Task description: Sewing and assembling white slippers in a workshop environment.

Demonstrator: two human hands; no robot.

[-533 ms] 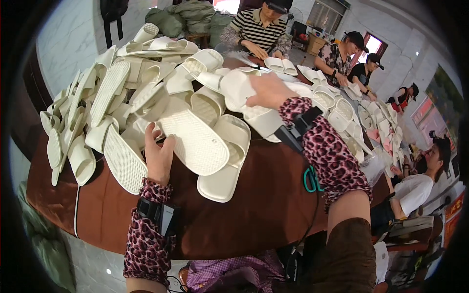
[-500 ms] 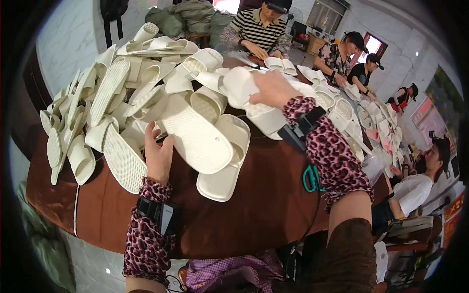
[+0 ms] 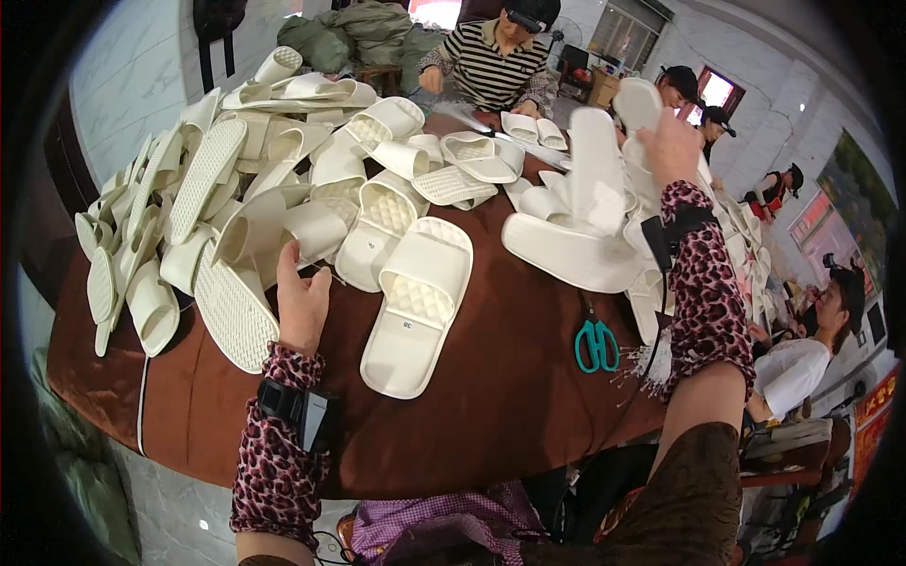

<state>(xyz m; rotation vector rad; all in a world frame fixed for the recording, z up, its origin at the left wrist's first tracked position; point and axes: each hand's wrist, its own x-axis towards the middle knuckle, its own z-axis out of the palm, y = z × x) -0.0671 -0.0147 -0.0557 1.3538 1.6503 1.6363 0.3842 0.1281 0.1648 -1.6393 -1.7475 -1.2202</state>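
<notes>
A cream slide slipper (image 3: pixel 415 311) lies upright on the brown-covered table, strap toward the far side. To its left is my left hand (image 3: pixel 302 307), thumb and index finger apart, with nothing in it. It is beside a slipper (image 3: pixel 229 316) turned sole up at the edge of the big pile. My right hand (image 3: pixel 672 151) is raised over the right-hand heap, its fingers closed on a slipper (image 3: pixel 638 106) that stands sole up. Close to it stands another slipper (image 3: pixel 596 170), blurred by motion; whether my hand touches that one I cannot tell.
A large pile of cream slippers (image 3: pixel 208 174) covers the left of the table (image 3: pixel 510 406). Teal-handled scissors (image 3: pixel 596 346) lie near a bundle of thin white strands (image 3: pixel 651 363) at right. A person in a striped shirt (image 3: pixel 491 66) sits across; several others work along the right.
My right hand has moved right with the slipper, from mid-table to the heap. The sole-up slipper over the middle one has shifted off it. My left hand has barely moved.
</notes>
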